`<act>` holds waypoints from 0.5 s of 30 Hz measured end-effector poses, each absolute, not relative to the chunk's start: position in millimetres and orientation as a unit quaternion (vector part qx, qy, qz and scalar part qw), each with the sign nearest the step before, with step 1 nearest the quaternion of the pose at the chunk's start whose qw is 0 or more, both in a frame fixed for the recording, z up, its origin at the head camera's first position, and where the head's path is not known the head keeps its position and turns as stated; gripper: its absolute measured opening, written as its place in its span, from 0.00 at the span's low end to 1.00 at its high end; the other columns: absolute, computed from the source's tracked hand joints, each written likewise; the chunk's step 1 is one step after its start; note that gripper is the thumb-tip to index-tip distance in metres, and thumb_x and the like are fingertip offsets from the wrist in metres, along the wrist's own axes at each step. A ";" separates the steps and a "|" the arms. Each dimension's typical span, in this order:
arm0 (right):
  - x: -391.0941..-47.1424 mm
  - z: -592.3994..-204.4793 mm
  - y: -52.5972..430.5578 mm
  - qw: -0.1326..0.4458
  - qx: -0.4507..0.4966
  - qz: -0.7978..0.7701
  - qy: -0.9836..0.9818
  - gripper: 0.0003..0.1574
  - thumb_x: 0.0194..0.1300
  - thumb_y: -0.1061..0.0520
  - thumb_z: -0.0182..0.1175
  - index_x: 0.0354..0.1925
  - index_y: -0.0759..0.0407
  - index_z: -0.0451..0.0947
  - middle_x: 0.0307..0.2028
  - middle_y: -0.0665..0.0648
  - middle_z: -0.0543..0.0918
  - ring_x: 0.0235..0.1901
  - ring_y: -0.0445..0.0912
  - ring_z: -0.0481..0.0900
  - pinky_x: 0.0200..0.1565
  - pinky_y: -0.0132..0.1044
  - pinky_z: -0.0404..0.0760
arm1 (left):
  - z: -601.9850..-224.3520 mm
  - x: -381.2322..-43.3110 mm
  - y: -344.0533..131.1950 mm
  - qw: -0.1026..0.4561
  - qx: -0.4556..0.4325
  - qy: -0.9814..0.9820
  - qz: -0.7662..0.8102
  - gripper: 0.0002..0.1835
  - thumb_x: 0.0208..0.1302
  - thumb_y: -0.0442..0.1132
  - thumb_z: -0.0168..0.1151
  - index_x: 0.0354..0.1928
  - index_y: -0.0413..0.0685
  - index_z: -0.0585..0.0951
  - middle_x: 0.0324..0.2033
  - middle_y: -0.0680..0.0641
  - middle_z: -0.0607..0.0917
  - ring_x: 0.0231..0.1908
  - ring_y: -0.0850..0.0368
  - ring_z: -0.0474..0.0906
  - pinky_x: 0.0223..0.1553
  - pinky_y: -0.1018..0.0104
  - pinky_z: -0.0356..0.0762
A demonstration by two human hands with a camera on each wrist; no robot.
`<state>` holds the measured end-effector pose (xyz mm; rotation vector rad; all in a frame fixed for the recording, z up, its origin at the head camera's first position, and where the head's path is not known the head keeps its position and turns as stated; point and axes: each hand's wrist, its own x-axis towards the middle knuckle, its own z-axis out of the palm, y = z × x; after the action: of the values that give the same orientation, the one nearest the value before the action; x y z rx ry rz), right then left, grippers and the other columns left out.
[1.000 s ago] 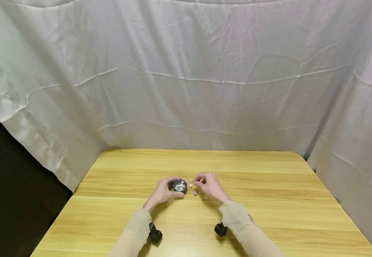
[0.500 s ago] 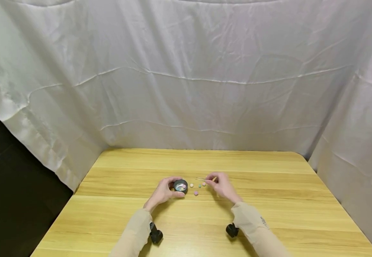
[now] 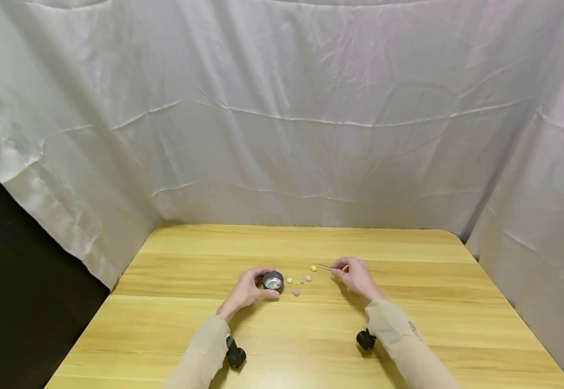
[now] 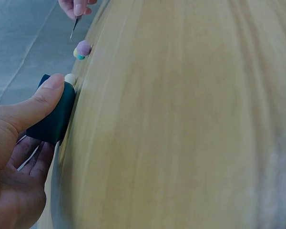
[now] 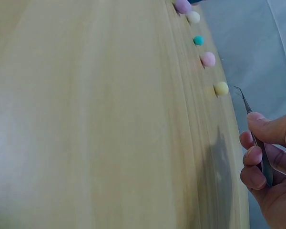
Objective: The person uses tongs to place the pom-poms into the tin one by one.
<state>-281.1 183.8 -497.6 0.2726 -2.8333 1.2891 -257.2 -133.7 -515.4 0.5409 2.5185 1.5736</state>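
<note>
My left hand [image 3: 247, 289] holds a small dark round container [image 4: 57, 114] on the table, thumb on the near side and fingers behind. Inside it lie a few small pale and pinkish balls [image 3: 278, 282]. My right hand [image 3: 356, 274] pinches a pair of tweezers [image 5: 248, 105] with thin bent tips. Those tips are close to a yellow ball [image 5: 221, 88]; whether they touch it I cannot tell. Between container and tweezers, a cream ball [image 3: 289, 280], a teal ball [image 3: 302, 281], a pink ball [image 3: 308, 278] and a purple ball [image 3: 296, 292] lie apart on the wood.
The wooden table [image 3: 282, 335] spreads all round the hands, its far edge against a light grey curtain [image 3: 282, 162]. Black wrist cameras [image 3: 235, 356] hang below both sleeves.
My right hand has moved right with the tweezers, from the container's opening to beside the yellow ball, uncovering the teal and pink balls. The left hand and container stay in place.
</note>
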 end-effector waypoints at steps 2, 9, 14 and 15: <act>-282.8 -498.1 182.0 0.006 0.083 0.408 -0.909 0.04 0.67 0.62 0.65 0.38 0.63 0.85 0.33 0.59 0.86 0.25 0.42 0.75 0.23 0.30 0.75 | -515.3 -256.5 -133.5 0.061 0.180 0.833 0.520 0.34 0.55 0.36 0.77 0.64 0.36 0.76 0.58 0.35 0.81 0.54 0.42 0.82 0.56 0.54 0.82; -288.1 -499.2 178.1 0.011 0.086 0.396 -0.914 0.04 0.66 0.62 0.66 0.38 0.63 0.86 0.33 0.58 0.86 0.28 0.42 0.77 0.26 0.30 0.76 | -515.0 -254.2 -135.6 0.042 0.207 0.832 0.513 0.35 0.56 0.39 0.77 0.63 0.34 0.76 0.57 0.33 0.82 0.51 0.45 0.83 0.53 0.59 0.83; -289.8 -498.5 175.5 0.004 0.085 0.398 -0.913 0.04 0.66 0.62 0.66 0.37 0.63 0.86 0.33 0.57 0.85 0.28 0.43 0.77 0.25 0.30 0.76 | -516.2 -254.8 -135.8 0.036 0.216 0.831 0.511 0.35 0.56 0.40 0.77 0.63 0.33 0.76 0.56 0.33 0.82 0.50 0.46 0.83 0.52 0.59 0.83; -289.8 -498.3 175.2 0.005 0.087 0.396 -0.914 0.04 0.66 0.62 0.66 0.37 0.63 0.86 0.33 0.57 0.85 0.28 0.43 0.77 0.25 0.30 0.76 | -516.1 -255.1 -135.5 0.041 0.211 0.832 0.511 0.35 0.55 0.40 0.77 0.63 0.33 0.76 0.56 0.33 0.82 0.51 0.45 0.83 0.52 0.59 0.83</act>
<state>-289.8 175.2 -498.3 0.2729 -2.8619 1.2408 -255.1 -135.5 -516.1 0.6464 2.5483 1.5654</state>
